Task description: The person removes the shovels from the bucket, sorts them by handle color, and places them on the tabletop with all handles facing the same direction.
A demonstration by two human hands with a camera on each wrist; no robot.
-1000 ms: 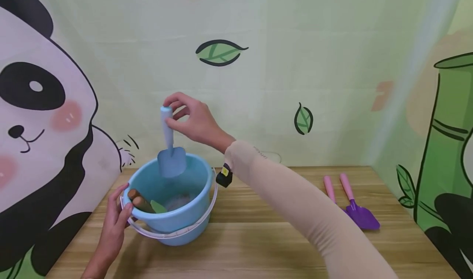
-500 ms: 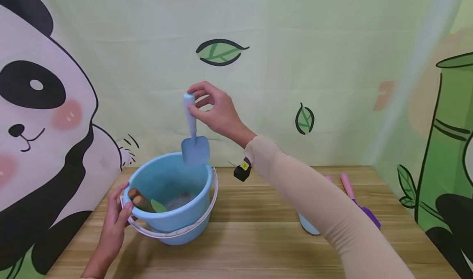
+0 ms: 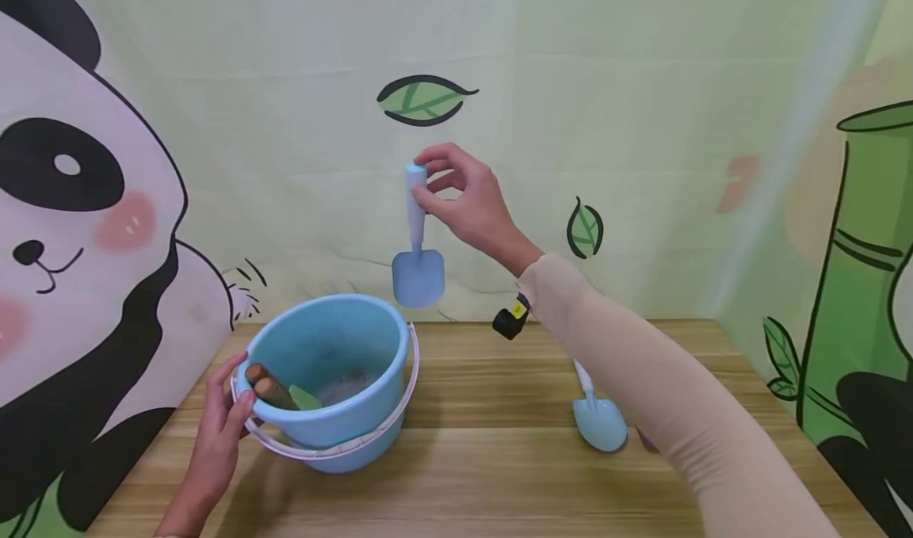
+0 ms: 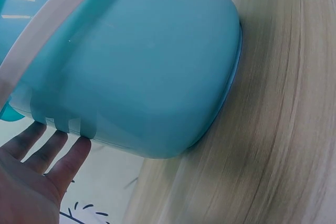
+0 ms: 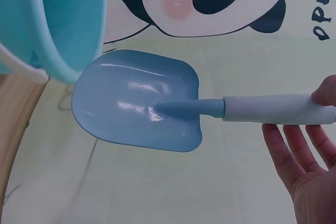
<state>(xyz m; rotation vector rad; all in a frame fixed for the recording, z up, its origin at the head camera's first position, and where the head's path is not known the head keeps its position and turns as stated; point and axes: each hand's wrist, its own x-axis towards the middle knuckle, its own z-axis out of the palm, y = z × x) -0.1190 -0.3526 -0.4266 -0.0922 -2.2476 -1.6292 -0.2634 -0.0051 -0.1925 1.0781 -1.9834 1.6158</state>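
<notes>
My right hand (image 3: 474,201) pinches the pale handle of a small blue shovel (image 3: 418,278) near its top end. The shovel hangs blade down, above the table and to the right of the light blue bucket (image 3: 335,435). In the right wrist view the broad flat blade (image 5: 136,100) and the thumb and fingers on the handle show. My left hand (image 3: 217,435) grips the bucket's left rim, thumb on the rim. Its fingers (image 4: 68,163) press the outer wall in the left wrist view. Inside the bucket lean brown handles (image 3: 274,391) and a green piece (image 3: 304,398), partly hidden.
A second blue shovel (image 3: 599,425) with a rounder blade lies on the wooden table (image 3: 492,475), its handle partly behind my right sleeve. A bit of purple (image 3: 647,441) shows beside that sleeve. The bucket's white handle (image 3: 357,445) hangs across its front. A printed cloth backdrop (image 3: 499,47) stands behind.
My right hand has carried the shovel up out of the bucket and to the right. The round blue shovel has come into view from behind the arm. My left hand and the bucket stay put.
</notes>
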